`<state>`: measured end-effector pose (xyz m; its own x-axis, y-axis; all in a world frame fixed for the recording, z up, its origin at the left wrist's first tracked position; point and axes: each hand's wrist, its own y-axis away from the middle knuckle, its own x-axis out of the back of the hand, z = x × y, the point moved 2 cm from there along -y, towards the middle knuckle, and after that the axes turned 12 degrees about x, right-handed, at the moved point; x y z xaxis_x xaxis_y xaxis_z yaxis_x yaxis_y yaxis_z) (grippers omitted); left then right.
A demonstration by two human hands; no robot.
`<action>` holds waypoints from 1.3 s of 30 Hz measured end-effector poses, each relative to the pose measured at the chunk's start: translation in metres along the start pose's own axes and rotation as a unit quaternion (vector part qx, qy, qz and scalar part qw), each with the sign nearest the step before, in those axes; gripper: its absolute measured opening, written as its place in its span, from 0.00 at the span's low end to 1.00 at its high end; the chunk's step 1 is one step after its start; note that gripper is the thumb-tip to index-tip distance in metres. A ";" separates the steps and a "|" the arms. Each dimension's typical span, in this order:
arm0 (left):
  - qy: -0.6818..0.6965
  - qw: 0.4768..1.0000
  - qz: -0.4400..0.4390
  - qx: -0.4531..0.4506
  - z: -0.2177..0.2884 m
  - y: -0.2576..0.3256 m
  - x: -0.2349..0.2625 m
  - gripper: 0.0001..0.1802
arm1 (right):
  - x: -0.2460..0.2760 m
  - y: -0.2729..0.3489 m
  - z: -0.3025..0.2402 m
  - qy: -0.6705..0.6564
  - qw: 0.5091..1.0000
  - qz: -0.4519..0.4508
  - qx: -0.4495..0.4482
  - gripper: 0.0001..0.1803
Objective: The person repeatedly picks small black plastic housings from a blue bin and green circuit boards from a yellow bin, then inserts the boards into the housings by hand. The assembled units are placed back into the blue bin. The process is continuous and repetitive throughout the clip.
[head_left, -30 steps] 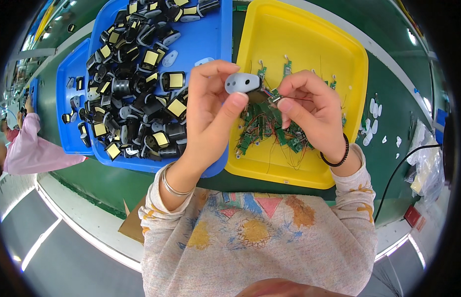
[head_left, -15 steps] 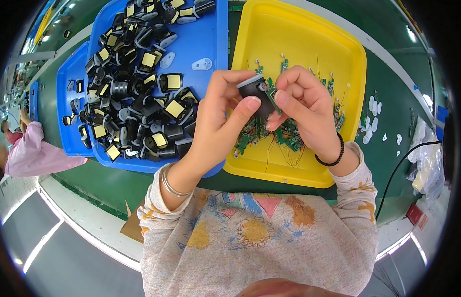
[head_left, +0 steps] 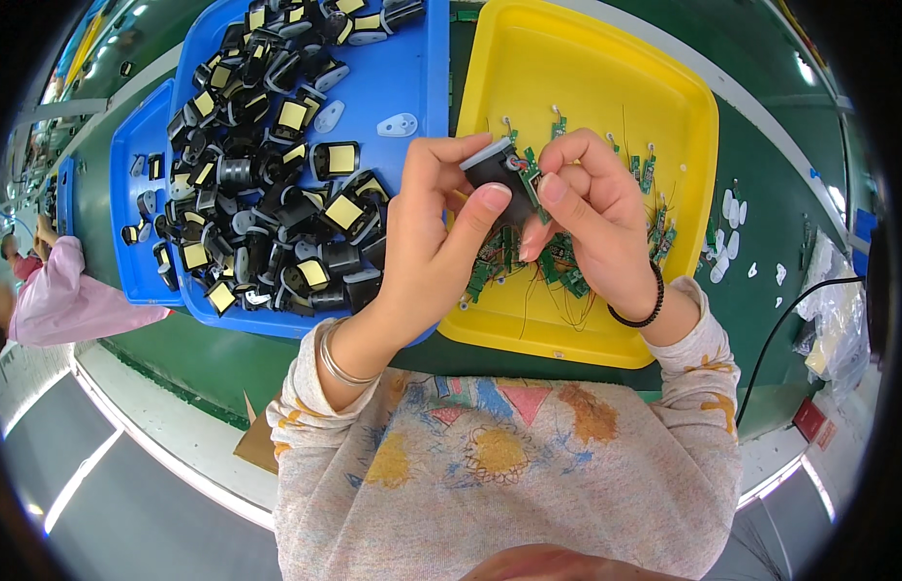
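My left hand (head_left: 436, 218) grips a black plastic housing (head_left: 492, 174) with a grey edge, its thumb pressed on the near side. A small green circuit board (head_left: 530, 179) stands at the housing's right side, pinched by the thumb and fingers of my right hand (head_left: 596, 213). Bits of red and white, perhaps wires or a connector, show where board and housing meet. Both hands are raised over the yellow tray (head_left: 514, 58). Below them in that tray lie several more green boards (head_left: 572, 281) with thin wires, partly hidden by my hands.
On the left, a blue tray (head_left: 398, 82) holds a heap of black housings (head_left: 267, 194), many with pale yellow pads. A smaller blue tray (head_left: 131, 271) adjoins it. White oval pieces (head_left: 732, 242), a black cable (head_left: 761, 358) and a plastic bag (head_left: 834, 310) lie right. Another person's pink sleeve (head_left: 68, 295) appears far left.
The housing has tilted slightly and shifted a little left in my left hand. My right hand has barely moved and still pinches the board against it.
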<state>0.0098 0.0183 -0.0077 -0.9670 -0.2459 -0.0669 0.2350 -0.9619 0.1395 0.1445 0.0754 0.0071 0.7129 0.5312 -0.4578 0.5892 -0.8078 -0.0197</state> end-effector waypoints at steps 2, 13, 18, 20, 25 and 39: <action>-0.021 1.000 0.004 -0.006 0.000 0.000 0.001 0.18 | 0.000 0.000 0.001 -0.006 1.000 -0.001 0.004 0.08; -0.026 0.999 0.020 -0.020 -0.002 0.000 0.000 0.18 | -0.004 0.000 0.002 -0.034 0.999 0.010 -0.012 0.07; -0.025 0.999 0.019 -0.027 -0.002 0.000 -0.001 0.18 | -0.004 0.000 0.003 -0.032 0.999 0.016 -0.004 0.07; -0.053 0.998 0.010 -0.020 -0.002 0.000 0.000 0.18 | -0.004 0.000 0.001 -0.023 1.000 0.012 0.002 0.07; -0.087 0.995 0.010 -0.042 -0.002 0.000 0.001 0.19 | -0.002 -0.001 -0.001 0.007 0.999 -0.003 -0.034 0.08; 0.131 0.978 -0.161 -0.006 0.007 -0.003 0.003 0.22 | -0.006 0.005 -0.003 0.498 0.804 -0.080 0.314 0.06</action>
<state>0.0059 0.0209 -0.0012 -0.9327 0.0503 -0.3571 -0.0758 -0.9954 0.0579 0.1442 0.0687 0.0129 0.7819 0.3302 0.5288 0.6190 -0.5121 -0.5955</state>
